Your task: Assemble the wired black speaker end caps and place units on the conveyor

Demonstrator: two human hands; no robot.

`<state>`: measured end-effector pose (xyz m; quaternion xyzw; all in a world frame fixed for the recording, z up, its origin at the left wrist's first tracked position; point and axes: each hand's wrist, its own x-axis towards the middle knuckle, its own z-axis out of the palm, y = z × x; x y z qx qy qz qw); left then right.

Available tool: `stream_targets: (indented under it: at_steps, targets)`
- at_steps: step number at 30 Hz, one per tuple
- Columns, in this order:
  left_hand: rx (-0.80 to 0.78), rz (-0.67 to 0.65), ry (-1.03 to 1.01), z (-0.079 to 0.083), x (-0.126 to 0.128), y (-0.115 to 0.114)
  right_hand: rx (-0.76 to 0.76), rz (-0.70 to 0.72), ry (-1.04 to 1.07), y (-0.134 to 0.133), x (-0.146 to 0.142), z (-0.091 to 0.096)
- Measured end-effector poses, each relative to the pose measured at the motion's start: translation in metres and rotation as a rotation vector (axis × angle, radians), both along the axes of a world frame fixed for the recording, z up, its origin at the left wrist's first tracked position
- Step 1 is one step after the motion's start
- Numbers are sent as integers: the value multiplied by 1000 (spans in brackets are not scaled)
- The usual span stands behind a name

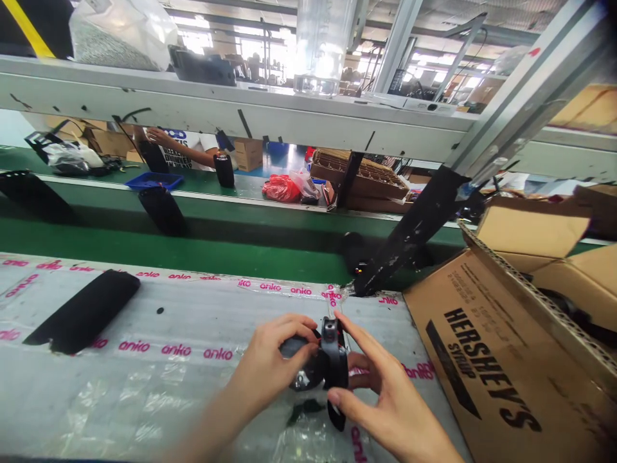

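Both my hands hold a small black plastic part [324, 363] just above the taped worktable [193, 360]. My left hand [270, 366] wraps its fingers round the part's rounded left side. My right hand [380, 392] pinches a black ring-shaped strap piece [332, 350] on the part's right side, index finger stretched along its top, thumb below. A small black scrap [303, 408] lies on the table under the part.
A flat black sleeve [84, 312] lies at the table's left. An open Hershey's cardboard box [506, 360] stands at the right. Beyond runs a green conveyor belt [193, 247] with black parts [161, 209]. Across it another person's arm [180, 148] works. A slanted metal post [419, 225] rises right of centre.
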<state>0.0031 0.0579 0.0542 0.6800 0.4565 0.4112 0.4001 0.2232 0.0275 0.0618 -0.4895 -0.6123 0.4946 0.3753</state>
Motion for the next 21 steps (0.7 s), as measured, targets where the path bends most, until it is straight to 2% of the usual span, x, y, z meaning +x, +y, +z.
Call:
stream_targets:
  at_steps: [3,6,9,11,14,17,19,21]
  targets:
    - [-20,-11,-47,-9,0,-4,137,-38,-203,7,-11,7]
    - [-97,82,-234,-23,-3,-9,263,-39,-370,11,-23,8]
    - [-188,115,-455,-38,-7,-15,285,-87,-445,10,-38,-1]
    - [-203,79,-490,-44,-7,-19,291,-147,-471,7,-46,-8]
    - [-166,52,-446,-50,-4,-20,281,-121,-417,2,-46,-13]
    - [-93,46,-419,-55,1,-15,152,-21,-295,-2,-31,-16]
    - [-39,43,-440,-58,3,-9,57,-18,-201,-4,-21,-25]
    - [-15,18,-485,-59,4,-5,-1,-60,-48,-5,-17,-43]
